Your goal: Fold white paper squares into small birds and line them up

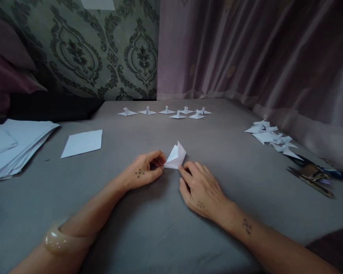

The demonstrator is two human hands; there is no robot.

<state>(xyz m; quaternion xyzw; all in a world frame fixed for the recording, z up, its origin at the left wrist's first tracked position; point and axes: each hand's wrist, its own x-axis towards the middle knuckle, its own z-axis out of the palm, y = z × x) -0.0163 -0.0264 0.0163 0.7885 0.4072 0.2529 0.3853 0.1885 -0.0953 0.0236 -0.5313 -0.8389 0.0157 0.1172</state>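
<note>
A small piece of folded white paper [175,156] stands partly upright on the grey surface, its pointed flaps raised. My left hand [145,167], closed in a pinch, holds its left corner between thumb and fingers. From the other side, my right hand [201,188] touches the lower right corner with the index fingertip. The right thumb lies apart below that finger, and the other fingers curve loosely. Nothing is gripped in the right hand.
Several folded paper cranes [166,110] stand in rows at the back. More folded pieces [271,137] lie heaped at the right, near scissors [310,182]. A paper stack [25,140] and a single sheet [82,143] lie left. A curtain [217,49] hangs behind.
</note>
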